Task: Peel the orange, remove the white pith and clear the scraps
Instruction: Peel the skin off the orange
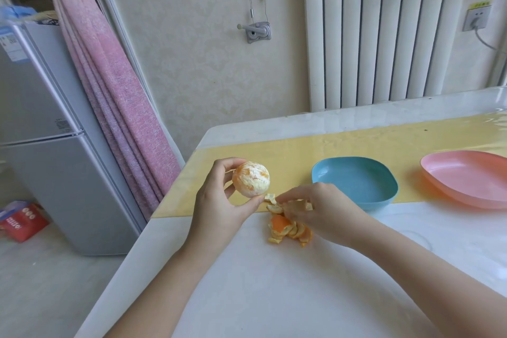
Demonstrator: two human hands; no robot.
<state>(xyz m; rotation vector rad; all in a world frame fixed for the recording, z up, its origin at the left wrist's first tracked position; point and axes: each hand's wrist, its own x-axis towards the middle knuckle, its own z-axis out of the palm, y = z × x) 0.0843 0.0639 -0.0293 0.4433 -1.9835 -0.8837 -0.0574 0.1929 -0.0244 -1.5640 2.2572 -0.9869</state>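
- White pith was seen over most of the peeled orange (251, 179), pinched between fingers and thumb of the left hand (219, 200) above the tabletop (274, 282) edge.
- Right hand (321, 208) fingers were pinched on the peel scraps (288, 229) piled beside it.
- Orange was judged soft, squashable; light grip at the sides advised.
- Scraps judged light, curled, loose.

Peeled orange (251, 179) in left hand (219, 200), right hand (321, 208) on peel scraps (288, 228).
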